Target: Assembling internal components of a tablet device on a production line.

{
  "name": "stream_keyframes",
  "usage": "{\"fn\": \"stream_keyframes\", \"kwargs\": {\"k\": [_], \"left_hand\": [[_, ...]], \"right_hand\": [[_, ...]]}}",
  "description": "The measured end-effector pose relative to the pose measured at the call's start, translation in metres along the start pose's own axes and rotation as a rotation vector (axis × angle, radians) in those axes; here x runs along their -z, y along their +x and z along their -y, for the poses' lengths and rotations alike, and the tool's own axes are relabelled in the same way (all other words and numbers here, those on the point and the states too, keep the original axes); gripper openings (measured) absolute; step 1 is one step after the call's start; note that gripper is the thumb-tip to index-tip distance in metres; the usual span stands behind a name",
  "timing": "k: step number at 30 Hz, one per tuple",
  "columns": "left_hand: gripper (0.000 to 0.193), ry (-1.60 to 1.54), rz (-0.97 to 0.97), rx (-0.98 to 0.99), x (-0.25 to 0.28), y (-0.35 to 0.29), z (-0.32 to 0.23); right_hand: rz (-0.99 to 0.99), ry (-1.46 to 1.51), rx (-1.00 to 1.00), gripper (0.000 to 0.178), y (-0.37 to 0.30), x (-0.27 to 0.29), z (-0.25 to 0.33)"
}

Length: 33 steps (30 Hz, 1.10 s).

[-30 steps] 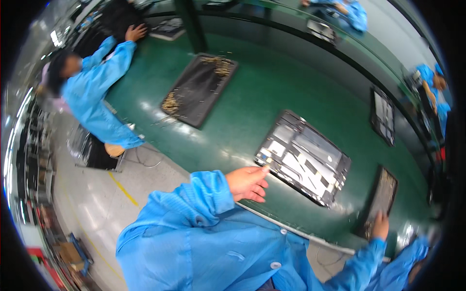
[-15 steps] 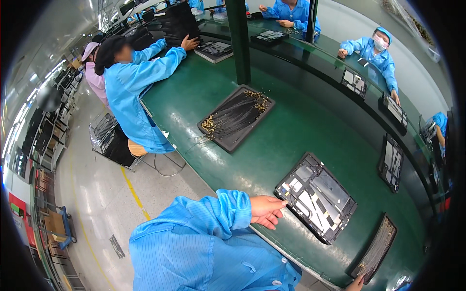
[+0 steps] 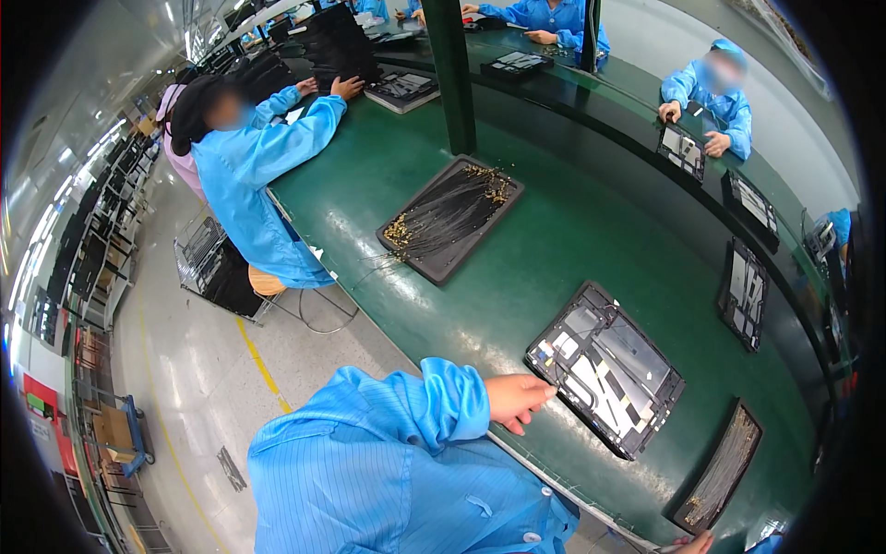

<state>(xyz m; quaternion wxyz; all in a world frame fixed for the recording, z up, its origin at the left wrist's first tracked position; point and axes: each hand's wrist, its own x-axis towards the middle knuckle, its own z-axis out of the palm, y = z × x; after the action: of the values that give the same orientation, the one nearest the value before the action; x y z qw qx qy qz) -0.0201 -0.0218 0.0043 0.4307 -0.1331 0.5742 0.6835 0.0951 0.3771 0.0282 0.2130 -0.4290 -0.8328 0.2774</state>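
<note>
Left hand (image 3: 520,400): fingers curled nearly closed, contents unclear, beside flat black-framed rectangular device with silver-white innards (image 3: 639,358) | Device: between and ahead of hands, open side up, seemingly for access | Right hand (image 3: 699,543): cropped, grip unclear, at shallow black rectangular cable tray (image 3: 724,466), likely placed for easy reach

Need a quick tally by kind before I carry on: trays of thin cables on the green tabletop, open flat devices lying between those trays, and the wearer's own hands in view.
Cable trays: 2 (far tray, near tray)
Open flat device: 1
Hands: 2 (left hand, right hand)
Total: 5
</note>
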Motion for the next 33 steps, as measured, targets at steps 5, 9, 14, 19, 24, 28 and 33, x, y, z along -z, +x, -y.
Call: {"fn": "stream_keyframes", "kwargs": {"k": [5,9,14,19,24,28,33], "left_hand": [[0.051,0.689,-0.016,-0.388,-0.025,-0.005,0.004],[0.052,0.761,0.047,-0.362,-0.035,-0.018,-0.001],[0.05,0.752,-0.007,-0.468,-0.028,-0.017,0.016],[0.041,0.75,-0.101,-0.596,-0.022,-0.022,0.015],[0.026,0.904,-0.267,-1.139,-0.019,-0.035,0.017],[0.026,0.947,-0.322,-1.309,-0.005,-0.034,0.022],[0.028,0.964,-0.48,-1.358,0.007,-0.041,0.026]], "right_hand": [[-0.128,0.136,0.472,0.026,0.0,-0.01,0.022],[0.108,0.307,0.268,0.03,-0.045,-0.016,0.122],[0.41,0.734,0.044,0.03,-0.063,-0.041,0.14],[0.863,0.896,-0.073,0.031,-0.104,-0.072,0.168],[1.151,0.693,-0.116,0.026,-0.145,-0.085,0.177],[1.284,0.674,-0.175,0.025,-0.16,-0.098,0.172],[1.391,0.623,-0.221,0.025,-0.171,-0.103,0.186]]}}
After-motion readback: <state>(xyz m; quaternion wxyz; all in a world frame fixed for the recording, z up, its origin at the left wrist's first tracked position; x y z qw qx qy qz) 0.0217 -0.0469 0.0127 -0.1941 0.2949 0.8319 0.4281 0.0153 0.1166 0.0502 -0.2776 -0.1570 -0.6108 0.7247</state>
